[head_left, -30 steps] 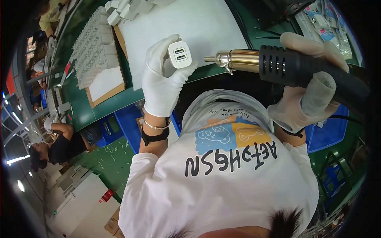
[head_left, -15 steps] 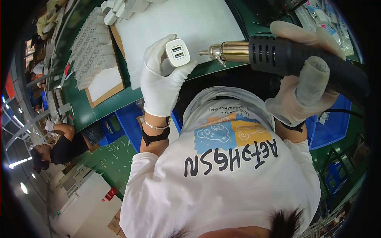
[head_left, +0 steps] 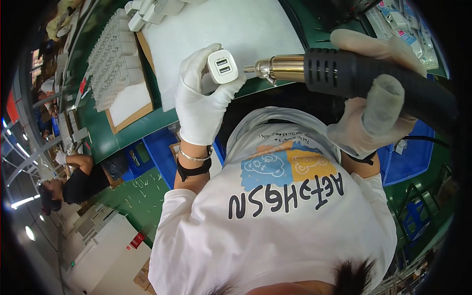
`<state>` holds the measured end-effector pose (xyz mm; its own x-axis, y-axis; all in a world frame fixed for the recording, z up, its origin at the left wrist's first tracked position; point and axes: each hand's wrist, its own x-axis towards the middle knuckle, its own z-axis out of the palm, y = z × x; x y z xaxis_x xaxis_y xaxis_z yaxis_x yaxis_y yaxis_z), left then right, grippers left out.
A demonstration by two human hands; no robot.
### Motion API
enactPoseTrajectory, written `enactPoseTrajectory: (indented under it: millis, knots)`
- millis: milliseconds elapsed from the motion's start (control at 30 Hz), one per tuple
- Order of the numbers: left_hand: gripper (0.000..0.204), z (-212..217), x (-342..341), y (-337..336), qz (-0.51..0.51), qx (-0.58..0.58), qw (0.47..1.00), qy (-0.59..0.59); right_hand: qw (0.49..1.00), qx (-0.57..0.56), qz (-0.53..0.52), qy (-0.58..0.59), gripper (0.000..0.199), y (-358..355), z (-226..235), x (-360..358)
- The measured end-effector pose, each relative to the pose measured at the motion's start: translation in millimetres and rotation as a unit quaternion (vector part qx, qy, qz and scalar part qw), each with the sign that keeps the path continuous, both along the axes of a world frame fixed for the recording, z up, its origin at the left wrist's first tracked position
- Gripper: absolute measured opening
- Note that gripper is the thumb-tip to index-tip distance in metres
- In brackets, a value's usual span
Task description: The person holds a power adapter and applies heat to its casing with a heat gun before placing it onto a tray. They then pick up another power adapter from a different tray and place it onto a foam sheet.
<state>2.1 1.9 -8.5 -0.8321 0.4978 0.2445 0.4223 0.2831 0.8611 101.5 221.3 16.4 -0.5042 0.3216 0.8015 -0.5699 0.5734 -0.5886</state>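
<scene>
My gloved left hand (head_left: 200, 101) is closed around a white dual-port USB charger (head_left: 222, 67), its face with two ports turned up toward me. In my gloved right hand (head_left: 376, 115) is a thick black-handled tool that looks like a hot-air gun (head_left: 354, 73). A grey cover sits on one finger of that hand. The tool's brass-coloured barrel (head_left: 287, 68) ends in a thin metal nozzle (head_left: 250, 69), which points left at the charger's side. Only a small gap shows between nozzle and charger; whether they touch I cannot tell.
A white sheet (head_left: 216, 27) covers part of the green table (head_left: 167, 118). At the left stand rows of clear plastic pieces (head_left: 118, 59) on a board; white chargers (head_left: 152, 12) are heaped behind. Bagged goods (head_left: 405, 37) lie far right. Blue bins (head_left: 405, 157) stand below the table edge.
The tool has shifted slightly left and the charger slightly right, so the gap between nozzle and charger is smaller. Both hands keep their hold.
</scene>
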Motion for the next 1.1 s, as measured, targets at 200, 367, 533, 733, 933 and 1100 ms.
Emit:
enactPoseTrajectory:
  millis: [200, 367, 533, 733, 933, 1100]
  knots:
    - [0.06, -1, 0, -2, 0.007, 0.004, 1.0, 0.001, 0.999, 0.035, 0.01, 0.006, 0.065, 2, -1, -3]
    - [0.06, -1, 1, -1, 0.011, 0.023, 0.999, -0.029, 0.981, 0.195, 0.016, 0.015, 0.069, 16, -3, -4]
    - [0.06, 0, 2, 0, 0.015, 0.014, 0.999, -0.026, 0.998, 0.061, 0.014, 0.004, 0.06, 5, 2, -2]
    - [0.059, -2, 2, -1, 0.015, 0.021, 0.999, -0.019, 1.0, -0.009, 0.0, 0.005, 0.047, -7, 1, -3]
    - [0.059, -5, 1, 0, 0.019, 0.007, 1.0, 0.012, 0.999, -0.044, -0.006, 0.006, 0.037, -9, 1, -2]
    - [0.058, -4, 1, 1, 0.018, 0.002, 1.0, 0.021, 0.998, -0.063, -0.007, 0.007, 0.035, -12, 2, -2]
